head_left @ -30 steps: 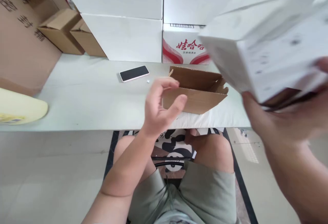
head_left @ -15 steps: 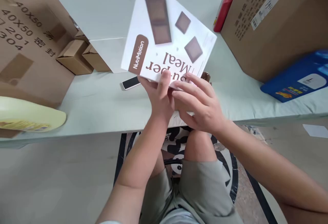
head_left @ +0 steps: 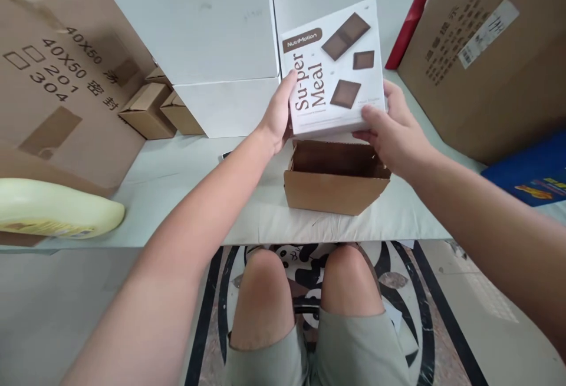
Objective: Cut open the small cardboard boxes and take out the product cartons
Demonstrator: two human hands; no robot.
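Note:
Between my two hands is a white snack box (head_left: 329, 88) with brown lettering and pictures of chocolate squares, its printed face toward me and tilted slightly. My left hand (head_left: 279, 106) grips its left edge, thumb on the front. On the lower right corner, my right hand (head_left: 395, 124) is closed with the thumb in front and fingers behind. Just below the snack box, an open brown cardboard box (head_left: 333, 193) stands on the covered table (head_left: 198, 197). Its inside looks dark, and part of the opening is hidden by the snack box.
At left are a large carton (head_left: 66, 85), small brown boxes (head_left: 150, 109) and a pale yellow bottle (head_left: 57, 206). White boxes (head_left: 190, 20) stand behind. At right are a red bottle (head_left: 405, 31), another large carton (head_left: 490, 50) and a blue container (head_left: 530, 168).
The snack box has turned so its lettering faces another way, and it has moved right and lower. My right hand has shifted to its right side. The open cardboard box has come into fuller view.

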